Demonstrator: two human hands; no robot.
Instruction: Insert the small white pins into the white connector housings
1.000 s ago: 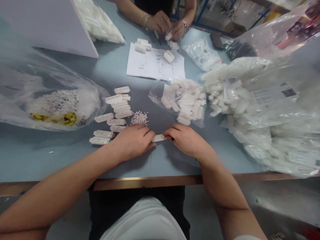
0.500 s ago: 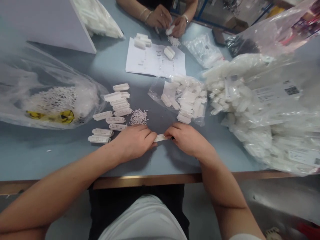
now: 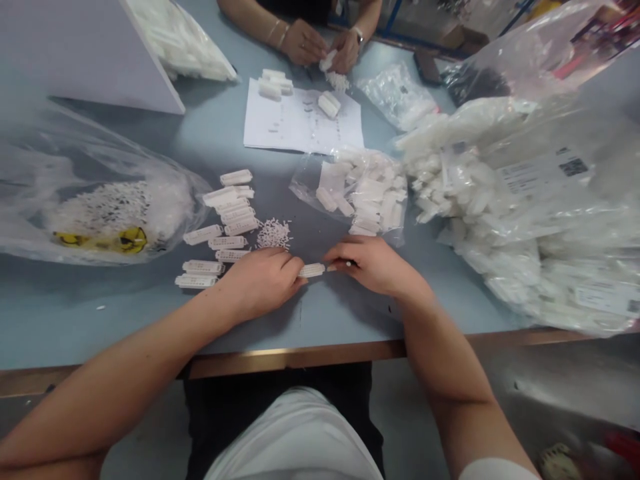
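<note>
My left hand [image 3: 267,280] is closed, pinching a narrow white slotted plastic block [image 3: 312,270] at its left end. Just right of the block, my right hand [image 3: 373,265] is closed with fingers around a thin dark pen-like tool [image 3: 352,263]. Only a short stretch of that tool shows, and its exact kind cannot be made out. A narrow gap separates the right fingertips from the block. Beyond my left hand lies a heap of tiny white pieces [image 3: 273,233]. Several similar white blocks [image 3: 239,215] lie in rows to its left.
A clear bag of white blocks [image 3: 377,193] lies ahead. Large plastic bags [image 3: 540,200] crowd the right, and a bag of small pieces [image 3: 105,207] sits left. Across the table, another person's hands [image 3: 325,50] work beyond a paper sheet [image 3: 300,133].
My right hand has drawn away from the block's right end, leaving more of the block in sight. My left hand still holds it. The whole view has shifted slightly.
</note>
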